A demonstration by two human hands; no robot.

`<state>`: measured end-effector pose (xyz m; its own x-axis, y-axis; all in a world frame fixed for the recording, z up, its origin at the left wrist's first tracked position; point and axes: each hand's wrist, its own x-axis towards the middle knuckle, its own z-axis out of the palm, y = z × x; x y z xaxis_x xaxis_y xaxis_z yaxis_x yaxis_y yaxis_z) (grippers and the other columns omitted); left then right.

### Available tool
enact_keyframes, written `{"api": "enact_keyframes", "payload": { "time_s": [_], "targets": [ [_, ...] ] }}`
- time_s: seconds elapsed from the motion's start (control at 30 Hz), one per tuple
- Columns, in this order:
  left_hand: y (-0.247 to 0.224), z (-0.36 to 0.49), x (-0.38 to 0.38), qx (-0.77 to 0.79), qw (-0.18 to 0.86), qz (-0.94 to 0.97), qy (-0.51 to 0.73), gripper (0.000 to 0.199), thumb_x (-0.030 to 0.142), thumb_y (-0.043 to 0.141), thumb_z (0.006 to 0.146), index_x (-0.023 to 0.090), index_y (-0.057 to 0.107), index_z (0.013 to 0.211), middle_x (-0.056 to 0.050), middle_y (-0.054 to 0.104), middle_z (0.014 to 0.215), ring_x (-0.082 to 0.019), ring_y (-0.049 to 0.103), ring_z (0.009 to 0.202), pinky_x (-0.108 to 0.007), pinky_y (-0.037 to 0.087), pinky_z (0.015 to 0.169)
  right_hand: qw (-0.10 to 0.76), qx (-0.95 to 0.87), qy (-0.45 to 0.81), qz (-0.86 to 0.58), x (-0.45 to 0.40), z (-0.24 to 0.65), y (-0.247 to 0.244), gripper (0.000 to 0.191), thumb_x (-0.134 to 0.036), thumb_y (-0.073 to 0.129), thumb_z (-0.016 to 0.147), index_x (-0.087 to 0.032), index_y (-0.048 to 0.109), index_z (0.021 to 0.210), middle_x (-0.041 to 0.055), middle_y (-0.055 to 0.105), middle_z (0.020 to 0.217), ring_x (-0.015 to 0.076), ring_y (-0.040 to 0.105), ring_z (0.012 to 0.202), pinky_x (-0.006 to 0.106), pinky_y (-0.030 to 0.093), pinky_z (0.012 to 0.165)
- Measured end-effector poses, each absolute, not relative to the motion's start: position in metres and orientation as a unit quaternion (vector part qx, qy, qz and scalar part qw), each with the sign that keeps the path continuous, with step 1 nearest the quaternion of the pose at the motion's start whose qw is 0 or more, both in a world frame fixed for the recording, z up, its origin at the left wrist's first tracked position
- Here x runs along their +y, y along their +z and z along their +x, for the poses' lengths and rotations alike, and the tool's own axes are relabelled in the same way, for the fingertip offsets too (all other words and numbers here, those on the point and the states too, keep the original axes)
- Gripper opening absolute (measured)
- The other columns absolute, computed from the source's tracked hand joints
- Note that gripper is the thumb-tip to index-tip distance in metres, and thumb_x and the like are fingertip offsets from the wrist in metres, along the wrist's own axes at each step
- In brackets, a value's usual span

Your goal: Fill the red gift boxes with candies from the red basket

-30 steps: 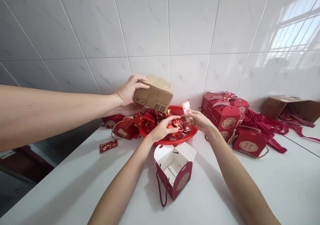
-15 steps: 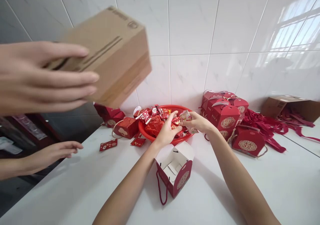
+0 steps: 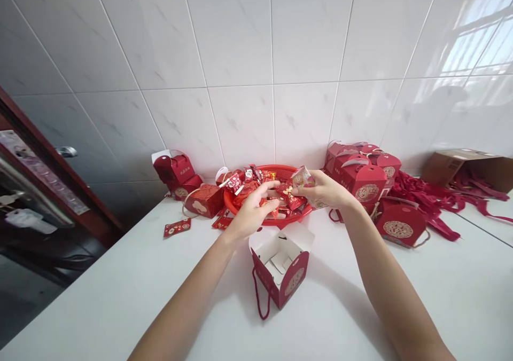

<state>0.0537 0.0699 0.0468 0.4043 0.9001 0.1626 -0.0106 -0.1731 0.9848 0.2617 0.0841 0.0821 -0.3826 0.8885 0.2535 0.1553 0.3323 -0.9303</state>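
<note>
Over the red plastic basket [image 3: 266, 222], my left hand [image 3: 253, 210] reaches in with thumb and fingers apart, close to red-wrapped sweets [image 3: 243, 196]. My right hand [image 3: 325, 190], at the basket's right side, grips a pale, patterned sweet packet [image 3: 301, 178]. A red-and-gold wrapped sweet [image 3: 287, 191] lies by its fingertips; whether it is held too, I cannot tell. In front of the basket stands an open red gift box [image 3: 267, 275] with a white inside and a dark red cord handle [image 3: 257, 298]. Nothing but its folded white bottom shows within.
Closed red gift boxes [image 3: 358, 182] are stacked at the right, with another box [image 3: 401, 225] before them. Dark red ribbons [image 3: 435, 206] trail from a cardboard box [image 3: 452, 169]. Red boxes [image 3: 176, 171] and a red packet [image 3: 177, 228] lie left. Behind is a tiled wall [image 3: 240, 40].
Another person's hands and the cardboard box they carried have left the view at the left. My left hand has shifted slightly left; my right hand still grips the packet.
</note>
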Motion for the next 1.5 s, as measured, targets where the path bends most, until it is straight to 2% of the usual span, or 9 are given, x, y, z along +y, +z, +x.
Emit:
{"api": "enact_keyframes", "payload": {
  "time_s": [0.13, 0.27, 0.4, 0.53, 0.83, 1.0, 1.27, 1.37, 1.5],
  "targets": [
    [0.053, 0.043, 0.045, 0.359, 0.529, 0.686, 0.347, 0.059, 0.033, 0.064, 0.087, 0.023, 0.046, 0.142, -0.012, 0.054, 0.137, -0.027, 0.062, 0.113, -0.045, 0.056, 0.093, 0.35, -0.749, 0.436, -0.357, 0.07, 0.261, 0.091, 0.027, -0.039, 0.075, 0.078, -0.016, 0.062, 0.083, -0.0085, 0.045, 0.054, 0.0054, 0.034, 0.043, 0.02, 0.029, 0.04],
    [0.056, 0.027, 0.025, 0.39, 0.457, 0.743, 0.297, 0.063, 0.037, 0.064, 0.087, 0.029, 0.043, 0.146, -0.01, 0.047, 0.149, -0.03, 0.057, 0.124, -0.042, 0.052, 0.098, 0.305, -0.812, 0.382, -0.319, 0.063, 0.256, 0.092, 0.024, -0.038, 0.071, 0.082, -0.016, 0.064, 0.087, -0.0036, 0.056, 0.067, 0.0082, 0.045, 0.053, 0.021, 0.037, 0.048],
    [0.067, 0.009, 0.015, 0.456, 0.304, 0.806, 0.224, 0.043, 0.047, 0.058, 0.088, 0.027, 0.062, 0.126, -0.008, 0.062, 0.129, -0.028, 0.062, 0.114, -0.04, 0.052, 0.096, 0.244, -0.874, 0.32, -0.273, 0.059, 0.246, 0.09, 0.015, -0.03, 0.063, 0.089, -0.016, 0.065, 0.088, 0.0005, 0.065, 0.079, 0.0125, 0.055, 0.069, 0.024, 0.044, 0.063],
    [0.076, -0.001, 0.01, 0.476, 0.243, 0.83, 0.159, 0.038, 0.05, 0.054, 0.088, 0.026, 0.068, 0.115, -0.007, 0.066, 0.118, -0.027, 0.063, 0.107, -0.035, 0.052, 0.088, 0.201, -0.904, 0.284, -0.25, 0.055, 0.239, 0.086, 0.009, -0.022, 0.058, 0.092, -0.018, 0.064, 0.087, 0.0017, 0.068, 0.085, 0.014, 0.058, 0.075, 0.025, 0.043, 0.068],
    [0.082, -0.003, 0.004, 0.468, 0.257, 0.844, 0.051, 0.04, 0.047, 0.055, 0.088, 0.027, 0.066, 0.12, -0.005, 0.066, 0.119, -0.025, 0.061, 0.109, -0.028, 0.048, 0.084, 0.205, -0.905, 0.249, -0.278, 0.052, 0.233, 0.082, 0.011, -0.013, 0.052, 0.09, -0.018, 0.057, 0.082, -0.0009, 0.061, 0.074, 0.0122, 0.051, 0.065, 0.025, 0.037, 0.062],
    [0.086, -0.005, 0.002, 0.456, 0.274, 0.846, 0.024, 0.036, 0.042, 0.056, 0.085, 0.027, 0.068, 0.115, -0.004, 0.067, 0.117, -0.025, 0.062, 0.108, -0.025, 0.046, 0.078, 0.216, -0.901, 0.256, -0.278, 0.047, 0.227, 0.083, 0.024, -0.028, 0.046, 0.098, -0.019, 0.053, 0.077, -0.0009, 0.056, 0.072, 0.0122, 0.048, 0.064, 0.025, 0.035, 0.06],
    [0.076, -0.005, 0.007, 0.431, 0.285, 0.856, 0.016, 0.046, 0.033, 0.062, 0.078, 0.027, 0.066, 0.122, -0.004, 0.065, 0.119, -0.025, 0.061, 0.104, -0.026, 0.045, 0.076, 0.34, -0.832, 0.332, -0.286, 0.046, 0.223, 0.08, 0.045, -0.048, 0.047, 0.099, -0.019, 0.047, 0.064, -0.0032, 0.047, 0.06, 0.0104, 0.042, 0.057, 0.025, 0.034, 0.057],
    [0.077, -0.003, 0.006, 0.424, 0.289, 0.858, 0.02, 0.043, 0.033, 0.062, 0.078, 0.028, 0.067, 0.121, -0.003, 0.066, 0.119, -0.025, 0.061, 0.106, -0.026, 0.046, 0.079, 0.31, -0.842, 0.324, -0.3, 0.047, 0.222, 0.076, 0.04, -0.042, 0.054, 0.095, -0.018, 0.05, 0.064, -0.0042, 0.046, 0.058, 0.0095, 0.041, 0.055, 0.024, 0.032, 0.054],
    [0.087, -0.017, 0.02, 0.435, 0.312, 0.843, 0.059, 0.036, 0.039, 0.061, 0.081, 0.027, 0.07, 0.113, -0.004, 0.071, 0.114, -0.025, 0.064, 0.103, -0.027, 0.048, 0.079, 0.213, -0.864, 0.341, -0.303, 0.051, 0.221, 0.073, 0.016, -0.031, 0.061, 0.09, -0.017, 0.064, 0.082, -0.0015, 0.06, 0.067, 0.0116, 0.054, 0.058, 0.023, 0.038, 0.054]
  ]
}}
